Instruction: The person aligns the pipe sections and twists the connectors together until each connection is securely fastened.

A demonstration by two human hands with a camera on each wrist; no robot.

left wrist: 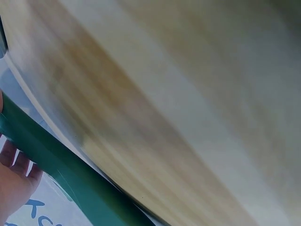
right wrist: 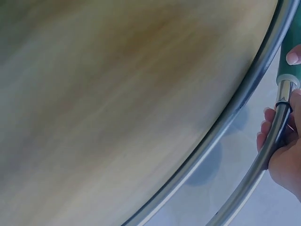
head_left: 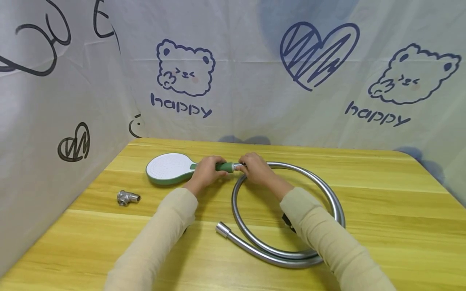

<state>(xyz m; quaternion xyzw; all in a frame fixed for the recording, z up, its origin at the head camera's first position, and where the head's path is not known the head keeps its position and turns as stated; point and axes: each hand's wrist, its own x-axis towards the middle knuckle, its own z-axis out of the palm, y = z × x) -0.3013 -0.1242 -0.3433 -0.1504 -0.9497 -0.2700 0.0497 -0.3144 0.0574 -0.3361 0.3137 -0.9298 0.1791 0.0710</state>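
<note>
A shower head [head_left: 169, 166] with a white face and green back lies at the table's back left. My left hand [head_left: 208, 171] grips its green handle [left wrist: 51, 157], fingers curled around it. Against the handle's end is the metal fitting of a silver shower hose [right wrist: 286, 92]. My right hand [head_left: 256, 169] pinches the hose [head_left: 236, 202] just behind that fitting, as the right wrist view shows. From there the hose loops round on the table under the right forearm. Its other end, a wider metal nut [head_left: 223, 229], lies free near the front middle.
A small metal angle valve [head_left: 127, 198] lies on the left of the yellow wood-grain table [head_left: 400, 202]. White cloth walls [head_left: 251, 101] with drawn hearts, bears and lettering stand behind the table and along its left side.
</note>
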